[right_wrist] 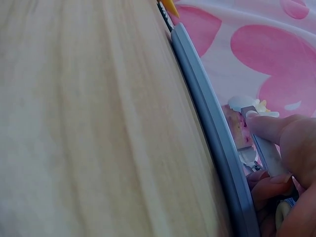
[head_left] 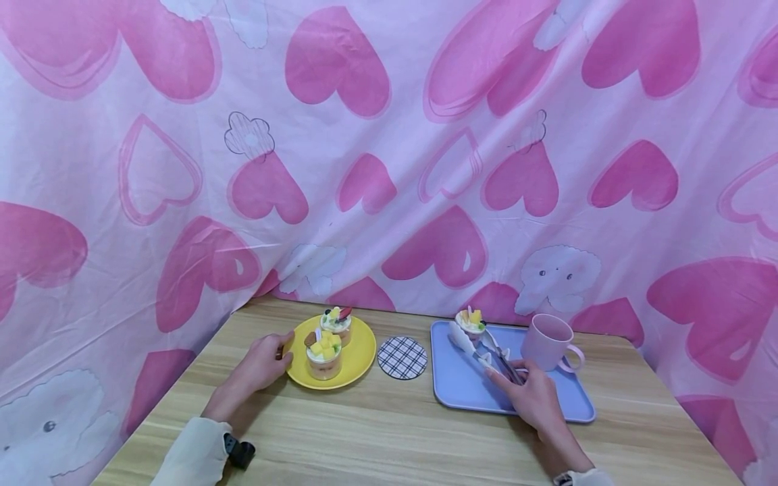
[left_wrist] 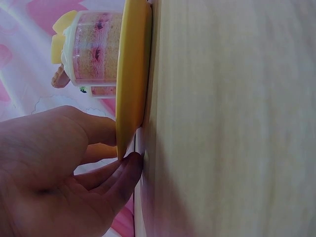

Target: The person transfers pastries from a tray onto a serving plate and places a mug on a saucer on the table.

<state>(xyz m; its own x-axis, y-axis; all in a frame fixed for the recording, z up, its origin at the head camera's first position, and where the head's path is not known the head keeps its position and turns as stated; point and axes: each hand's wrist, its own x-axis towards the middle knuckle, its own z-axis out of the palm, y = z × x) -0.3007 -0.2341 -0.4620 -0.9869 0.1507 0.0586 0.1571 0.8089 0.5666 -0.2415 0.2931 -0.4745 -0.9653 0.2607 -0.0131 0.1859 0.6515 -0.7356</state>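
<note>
My left hand (head_left: 263, 364) pinches the left rim of a yellow plate (head_left: 358, 368); in the left wrist view the fingers wrap the plate's edge. On the plate stand two clear dessert cups, the front one (head_left: 324, 361) topped with yellow fruit cubes, the rear one (head_left: 340, 325) with a red slice. In my right hand (head_left: 535, 398) is a pair of tongs (head_left: 467, 344) with pale tips. The tips reach either side of a third dessert cup (head_left: 471, 320) at the back left of the blue tray (head_left: 452, 390). In the right wrist view, pink-flecked cake (right_wrist: 237, 128) shows beside the tongs.
A pink mug (head_left: 546, 343) stands on the tray's right side, close beyond my right hand. A round checked coaster (head_left: 402, 358) lies between plate and tray. A pink heart-patterned cloth (head_left: 365, 189) hangs behind the wooden table (head_left: 365, 439).
</note>
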